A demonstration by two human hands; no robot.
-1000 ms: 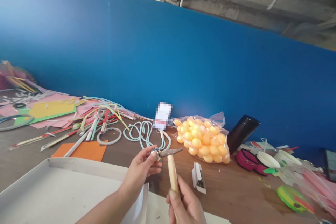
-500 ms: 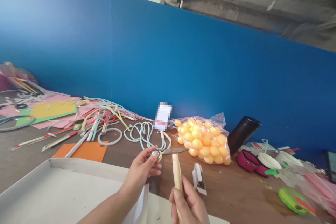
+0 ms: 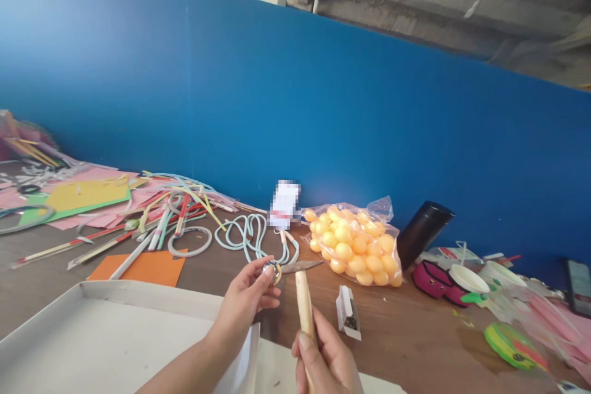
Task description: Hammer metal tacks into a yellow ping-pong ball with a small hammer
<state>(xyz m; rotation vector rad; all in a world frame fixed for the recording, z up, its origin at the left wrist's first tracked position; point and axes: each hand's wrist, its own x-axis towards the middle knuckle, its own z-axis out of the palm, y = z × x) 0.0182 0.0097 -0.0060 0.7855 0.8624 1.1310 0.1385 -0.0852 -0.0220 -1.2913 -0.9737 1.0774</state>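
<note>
My left hand (image 3: 244,301) pinches a small round object (image 3: 272,271) with a shiny rim between thumb and fingertips, just above the brown table. My right hand (image 3: 325,364) is wrapped round the wooden handle of a small hammer (image 3: 302,301). The hammer's metal head (image 3: 298,267) lies sideways right against the small round object. A little open white box (image 3: 347,313) holding dark bits stands on the table just right of the hammer.
A white shallow tray (image 3: 152,292) lies at the near left. A bag of orange balls (image 3: 353,245), a black cylinder (image 3: 422,234), pale green cords (image 3: 244,231), coloured paper sheets and rods (image 3: 106,209) and plastic toys (image 3: 510,345) crowd the table before a blue wall.
The hammer swung slightly right and back again; its head now sits against the small round object as it did a second ago. My left hand has hardly moved.
</note>
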